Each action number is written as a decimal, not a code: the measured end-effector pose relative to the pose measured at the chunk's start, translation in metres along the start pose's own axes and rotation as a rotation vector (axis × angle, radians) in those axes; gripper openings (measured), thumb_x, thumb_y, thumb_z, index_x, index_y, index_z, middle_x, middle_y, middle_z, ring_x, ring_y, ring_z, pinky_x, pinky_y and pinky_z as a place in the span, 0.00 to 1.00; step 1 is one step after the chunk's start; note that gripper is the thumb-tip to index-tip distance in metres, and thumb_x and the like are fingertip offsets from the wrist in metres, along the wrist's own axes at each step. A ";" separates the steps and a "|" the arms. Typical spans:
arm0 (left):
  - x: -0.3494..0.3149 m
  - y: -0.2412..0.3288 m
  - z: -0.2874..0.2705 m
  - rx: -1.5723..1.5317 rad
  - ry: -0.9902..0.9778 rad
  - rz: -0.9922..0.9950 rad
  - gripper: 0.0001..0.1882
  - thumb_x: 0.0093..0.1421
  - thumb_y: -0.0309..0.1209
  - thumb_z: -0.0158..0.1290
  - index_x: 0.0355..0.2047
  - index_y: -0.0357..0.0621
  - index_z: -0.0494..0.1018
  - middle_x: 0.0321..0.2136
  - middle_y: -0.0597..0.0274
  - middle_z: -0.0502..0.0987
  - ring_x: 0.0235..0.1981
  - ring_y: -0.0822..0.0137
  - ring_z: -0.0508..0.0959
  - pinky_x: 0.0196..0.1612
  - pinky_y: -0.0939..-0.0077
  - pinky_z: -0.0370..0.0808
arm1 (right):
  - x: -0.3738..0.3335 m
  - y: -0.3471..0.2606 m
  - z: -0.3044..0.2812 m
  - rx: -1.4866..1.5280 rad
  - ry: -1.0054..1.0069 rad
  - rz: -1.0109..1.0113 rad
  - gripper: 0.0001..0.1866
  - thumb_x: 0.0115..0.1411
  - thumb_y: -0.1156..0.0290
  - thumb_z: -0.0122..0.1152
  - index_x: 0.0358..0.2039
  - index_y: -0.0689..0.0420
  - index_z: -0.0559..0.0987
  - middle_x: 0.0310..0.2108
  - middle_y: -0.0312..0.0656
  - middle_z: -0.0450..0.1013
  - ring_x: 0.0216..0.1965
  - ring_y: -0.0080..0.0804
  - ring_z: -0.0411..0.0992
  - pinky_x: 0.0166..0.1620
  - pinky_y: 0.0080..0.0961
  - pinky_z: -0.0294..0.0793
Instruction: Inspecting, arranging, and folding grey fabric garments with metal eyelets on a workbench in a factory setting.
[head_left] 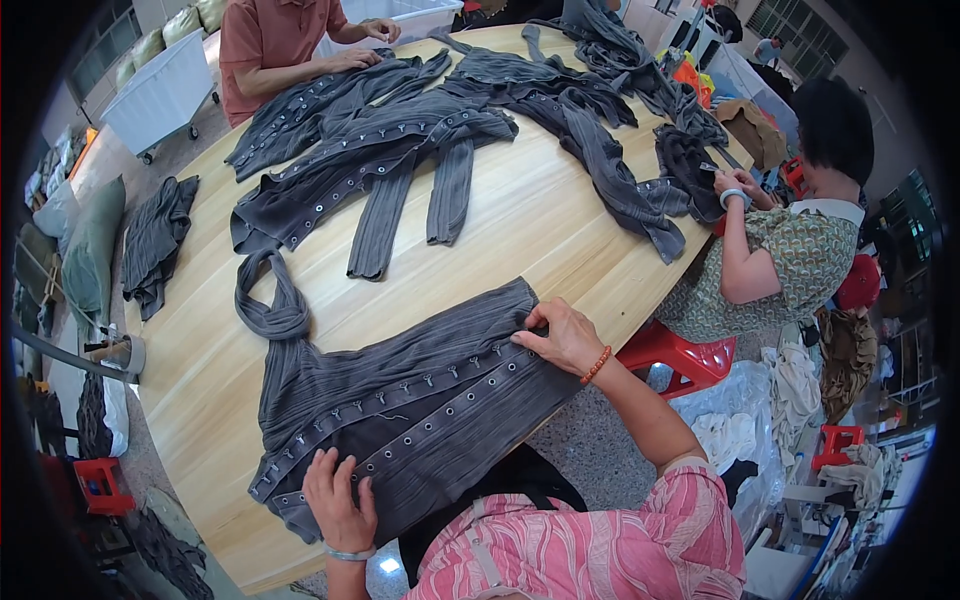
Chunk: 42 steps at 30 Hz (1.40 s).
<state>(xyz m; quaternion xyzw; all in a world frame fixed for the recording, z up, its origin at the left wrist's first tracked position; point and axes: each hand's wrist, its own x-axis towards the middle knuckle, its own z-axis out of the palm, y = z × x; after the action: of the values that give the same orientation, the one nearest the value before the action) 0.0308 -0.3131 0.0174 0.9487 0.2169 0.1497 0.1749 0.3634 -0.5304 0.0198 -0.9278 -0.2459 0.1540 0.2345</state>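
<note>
A dark grey ribbed garment (400, 390) with rows of metal eyelets and hooks lies flat on the wooden table (560, 210) in front of me. My left hand (338, 500) presses on its near lower edge, fingers spread by the eyelet band. My right hand (565, 335), with an orange bead bracelet at the wrist, pinches the garment's far right corner at the end of the eyelet row. A knotted strap (272, 300) of the garment extends toward the upper left.
Several more grey garments (400, 140) lie spread across the far half of the table. A person in an orange shirt (270, 40) handles one at the far end; a person in a patterned top (790, 260) works at the right. Red stools (680, 355) and fabric piles stand on the floor.
</note>
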 end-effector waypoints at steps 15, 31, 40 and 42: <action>0.009 -0.092 -0.024 0.173 0.046 -0.279 0.28 0.49 0.21 0.57 0.53 0.44 0.70 0.48 0.51 0.71 0.51 0.51 0.70 0.55 0.57 0.63 | 0.015 0.011 0.006 0.619 -0.218 -0.061 0.16 0.54 0.81 0.63 0.44 0.58 0.75 0.24 0.24 0.62 0.23 0.06 0.57 0.25 0.07 0.57; 0.013 -0.092 -0.042 0.296 0.381 -0.010 0.15 0.46 0.15 0.52 0.36 0.37 0.74 0.35 0.52 0.74 0.40 0.51 0.74 0.47 0.57 0.68 | 0.047 -0.014 -0.055 0.837 -0.114 -0.340 0.16 0.61 0.81 0.58 0.49 0.61 0.73 0.37 0.32 0.70 0.36 0.12 0.68 0.41 0.10 0.70; -0.004 -0.096 -0.039 0.178 0.044 -0.005 0.14 0.47 0.17 0.52 0.37 0.38 0.72 0.35 0.51 0.72 0.41 0.51 0.72 0.51 0.56 0.66 | 0.020 0.032 -0.025 0.083 -0.086 -0.033 0.11 0.54 0.70 0.63 0.39 0.57 0.78 0.23 0.40 0.76 0.27 0.35 0.76 0.36 0.30 0.75; -0.014 -0.097 -0.042 0.098 0.100 -0.108 0.15 0.50 0.18 0.52 0.40 0.37 0.72 0.37 0.50 0.73 0.42 0.50 0.73 0.51 0.56 0.66 | 0.018 0.023 -0.010 -0.014 0.144 -0.025 0.07 0.55 0.69 0.61 0.34 0.57 0.80 0.27 0.45 0.77 0.31 0.45 0.77 0.38 0.36 0.75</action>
<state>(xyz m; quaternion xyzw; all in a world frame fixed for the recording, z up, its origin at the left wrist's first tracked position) -0.0309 -0.2266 0.0140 0.9344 0.2831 0.1763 0.1250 0.3911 -0.5419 0.0138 -0.9350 -0.2408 0.0821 0.2470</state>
